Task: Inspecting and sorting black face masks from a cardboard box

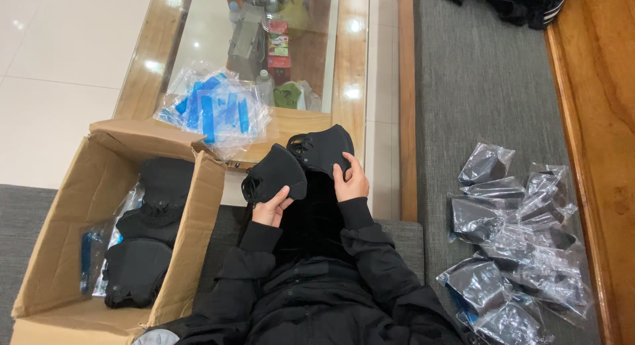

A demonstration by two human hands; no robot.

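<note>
Masks, two of them, black, held up over the person's lap. Left hand (271, 209) grips one black mask (278, 174) from below, thumb on its front, ear loops bunched at its left edge. Right hand (350, 181) holds the second black mask (324, 148) by its lower right edge, fingers wrapped around it. The two masks sit side by side, edges just touching or overlapping, can't tell which. Both sleeves are black. Cardboard box (198, 206) stands open to the left with more black masks (155, 213) stacked inside. Pile of clear bags with blue strips (215, 110) lies on the wooden glass-top table (350, 60) ahead. Bagged masks in clear plastic (516, 239) lie scattered on the grey cushion (476, 80) to the right.
</note>
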